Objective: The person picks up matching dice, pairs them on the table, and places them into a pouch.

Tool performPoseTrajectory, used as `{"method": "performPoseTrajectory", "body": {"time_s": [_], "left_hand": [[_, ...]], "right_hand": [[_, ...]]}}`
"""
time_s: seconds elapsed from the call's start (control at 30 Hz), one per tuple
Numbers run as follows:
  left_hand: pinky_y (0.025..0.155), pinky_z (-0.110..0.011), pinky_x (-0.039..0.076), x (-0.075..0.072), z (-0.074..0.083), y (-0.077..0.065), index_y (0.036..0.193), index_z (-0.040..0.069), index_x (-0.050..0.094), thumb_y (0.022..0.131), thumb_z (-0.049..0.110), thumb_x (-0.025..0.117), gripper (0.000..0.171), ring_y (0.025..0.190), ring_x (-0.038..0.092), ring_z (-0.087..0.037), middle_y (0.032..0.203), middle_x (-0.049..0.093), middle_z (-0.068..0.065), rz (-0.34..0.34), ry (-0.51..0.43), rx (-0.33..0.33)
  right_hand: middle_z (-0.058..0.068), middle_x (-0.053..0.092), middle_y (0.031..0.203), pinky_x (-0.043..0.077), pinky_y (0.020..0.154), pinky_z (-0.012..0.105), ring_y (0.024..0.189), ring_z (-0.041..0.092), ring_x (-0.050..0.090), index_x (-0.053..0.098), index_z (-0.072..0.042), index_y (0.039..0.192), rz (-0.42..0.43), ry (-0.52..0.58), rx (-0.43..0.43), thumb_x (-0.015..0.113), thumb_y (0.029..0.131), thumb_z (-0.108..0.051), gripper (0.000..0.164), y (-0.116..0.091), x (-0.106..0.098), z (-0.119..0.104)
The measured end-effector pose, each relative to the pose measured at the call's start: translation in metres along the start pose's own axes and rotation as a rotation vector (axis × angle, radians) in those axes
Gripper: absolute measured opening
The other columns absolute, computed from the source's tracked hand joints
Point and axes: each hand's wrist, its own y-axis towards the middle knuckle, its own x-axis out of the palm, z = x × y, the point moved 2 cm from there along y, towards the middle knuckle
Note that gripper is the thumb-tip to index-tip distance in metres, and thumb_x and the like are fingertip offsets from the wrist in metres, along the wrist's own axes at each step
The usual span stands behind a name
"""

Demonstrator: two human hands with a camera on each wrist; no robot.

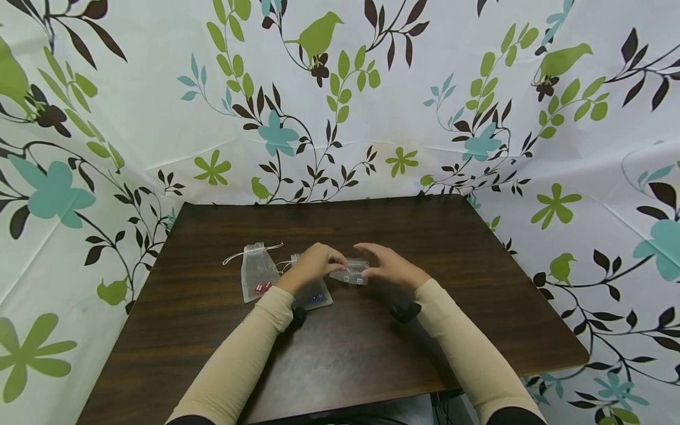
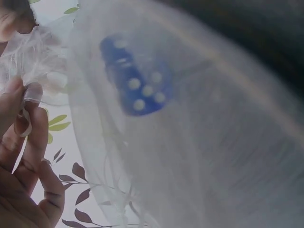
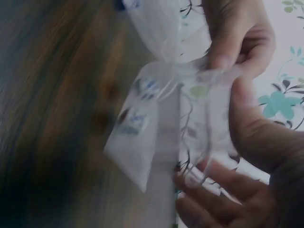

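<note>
A sheer white drawstring bag [image 1: 350, 273] with white dice [image 1: 359, 281] in it is between the hands above the table. My left hand [image 1: 316, 265] pinches its gathered top; in the left wrist view thumb and fingers [image 2: 35, 128] close on the white ribbon. My right hand [image 1: 393, 265] holds the bag's other edge, thumb [image 3: 247, 109] against the mesh, curved fingers [image 3: 213, 190] at the cord loop. Under my left wrist lies a second sheer bag [image 1: 319, 302] with blue dice [image 2: 137, 90]. A third bag [image 1: 257, 265] holding red dice [image 1: 262, 287] lies farther left.
The dark wooden table [image 1: 404, 354] carries all the bags. White cloth [image 1: 340, 136] with leaves and birds hangs behind it and along both sides. The red-dice bag's cord [image 1: 234, 258] trails over the wood. Dark cables show below the front edge.
</note>
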Motion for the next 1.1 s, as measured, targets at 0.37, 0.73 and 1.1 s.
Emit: {"method": "performPoseTrajectory", "body": {"time_s": [0.37, 0.73, 1.1], "left_hand": [[0.063, -0.025, 0.049, -0.023, 0.009, 0.002, 0.092, 0.013, 0.08, 0.092, 0.014, 0.076, 0.004, 0.068, 0.065, -0.011, 0.087, 0.076, 0.004, 0.04, -0.072, -0.034], [0.064, -0.03, 0.056, -0.047, 0.018, 0.003, 0.116, 0.007, 0.074, 0.092, 0.014, 0.075, 0.025, 0.071, 0.07, -0.02, 0.089, 0.075, -0.002, 0.053, -0.213, -0.09], [0.072, -0.047, 0.059, -0.04, 0.001, 0.006, 0.112, -0.001, 0.071, 0.088, 0.005, 0.077, 0.025, 0.079, 0.074, -0.032, 0.088, 0.076, -0.011, 0.05, -0.287, -0.258]], "right_hand": [[0.005, 0.073, 0.099, 0.056, 0.076, 0.031, 0.086, 0.018, 0.069, 0.073, -0.004, 0.112, 0.105, -0.025, -0.013, 0.07, 0.095, -0.008, 0.018, -0.006, -0.014, -0.007], [0.005, 0.074, 0.089, 0.056, 0.066, 0.031, 0.074, 0.024, 0.07, 0.077, -0.004, 0.101, 0.175, -0.015, -0.052, 0.072, 0.092, -0.006, 0.01, -0.011, -0.038, -0.025], [0.005, 0.072, 0.081, 0.054, 0.067, 0.032, 0.073, 0.019, 0.068, 0.076, -0.002, 0.107, 0.167, 0.016, 0.092, 0.064, 0.1, -0.008, 0.015, 0.002, -0.036, 0.007]]}}
